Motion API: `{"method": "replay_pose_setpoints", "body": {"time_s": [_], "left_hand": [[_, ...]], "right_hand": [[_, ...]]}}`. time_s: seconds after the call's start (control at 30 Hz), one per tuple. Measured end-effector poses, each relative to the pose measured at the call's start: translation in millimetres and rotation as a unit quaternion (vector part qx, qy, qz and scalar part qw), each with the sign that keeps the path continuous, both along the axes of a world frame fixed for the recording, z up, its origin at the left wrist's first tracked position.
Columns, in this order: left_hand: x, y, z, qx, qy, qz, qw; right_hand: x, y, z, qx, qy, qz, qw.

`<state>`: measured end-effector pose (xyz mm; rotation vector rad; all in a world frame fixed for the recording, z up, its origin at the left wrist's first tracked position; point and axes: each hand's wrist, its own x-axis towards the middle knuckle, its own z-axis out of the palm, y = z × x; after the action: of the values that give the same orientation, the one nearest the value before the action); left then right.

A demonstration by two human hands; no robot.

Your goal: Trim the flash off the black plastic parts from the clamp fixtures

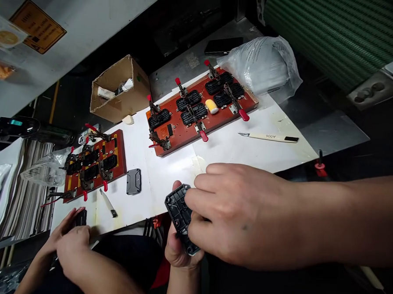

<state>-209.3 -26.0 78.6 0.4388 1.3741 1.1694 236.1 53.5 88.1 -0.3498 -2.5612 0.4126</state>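
Left hand [182, 250] cups the black plastic part [179, 213] from below, right hand [242, 215] pinches its edge — likely stiff, light, best gripped by rims.

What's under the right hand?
A black plastic part, held from below by the left hand. The right hand closes over its right half, so that half and the fingers' contact there are hidden.

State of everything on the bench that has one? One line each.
black part: gripped by left hand and right hand
large jig: loaded
small jig: loaded
cardboard box: open
knife: lying loose, untouched
grey plate: flat beside small jig
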Motion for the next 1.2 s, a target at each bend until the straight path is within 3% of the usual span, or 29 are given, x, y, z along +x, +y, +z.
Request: {"method": "replay_pose_setpoints", "body": {"time_s": [0.1,0.2,0.27,0.3,0.4,0.47,0.57,0.67,0.8,0.93,1.0,1.07,1.13,1.2], "left_hand": [[22.2,-0.6,-13.3,0.012,0.032,-0.009,0.999],[97.0,-11.6,-51.3,0.004,0.004,-0.066,0.998],[158.9,-18.6,-74.7,0.008,-0.054,-0.108,0.993],[187.1,-20.8,-82.2,0.027,-0.11,-0.094,0.989],[243.4,-21.1,-88.9,0.035,-0.184,-0.063,0.98],[257.6,-18.8,-87.3,0.038,-0.197,-0.069,0.977],[261.6,-17.9,-84.6,0.068,-0.227,-0.093,0.967],[260.8,-21.0,-83.3,0.083,-0.231,-0.1,0.964],[260.5,-21.5,-81.8,0.103,-0.196,-0.088,0.971],[259.8,-0.2,-66.3,0.129,-0.018,-0.035,0.991],[256.0,23.4,-47.6,0.183,0.134,0.036,0.973],[246.9,57.3,-20.8,0.283,0.271,0.121,0.912],[230.2,101.8,11.9,0.365,0.376,0.197,0.829],[206.0,153.2,46.0,0.375,0.46,0.244,0.767]], "right_hand": [[7.6,4.3,5.5,-0.004,-0.014,0.009,1.0],[34.2,17.5,1.6,-0.018,-0.035,-0.04,0.998],[64.9,33.1,-15.7,-0.044,-0.061,-0.115,0.991],[83.9,42.6,-29.1,-0.062,-0.081,-0.162,0.982],[147.4,73.9,-81.4,-0.119,-0.167,-0.321,0.925],[181.9,91.5,-117.1,-0.139,-0.225,-0.404,0.876],[203.5,105.2,-155.5,-0.12,-0.252,-0.441,0.853],[194.4,102.1,-168.1,-0.075,-0.238,-0.438,0.864],[162.3,81.7,-166.3,-0.062,-0.232,-0.387,0.89],[131.7,60.1,-164.6,-0.168,-0.205,-0.312,0.913],[118.9,49.1,-160.0,-0.23,-0.14,-0.304,0.914],[105.8,34.6,-152.3,-0.274,-0.063,-0.307,0.909],[92.0,16.1,-143.1,-0.304,0.004,-0.303,0.903],[79.2,-4.0,-134.0,-0.325,0.05,-0.29,0.899]]}}
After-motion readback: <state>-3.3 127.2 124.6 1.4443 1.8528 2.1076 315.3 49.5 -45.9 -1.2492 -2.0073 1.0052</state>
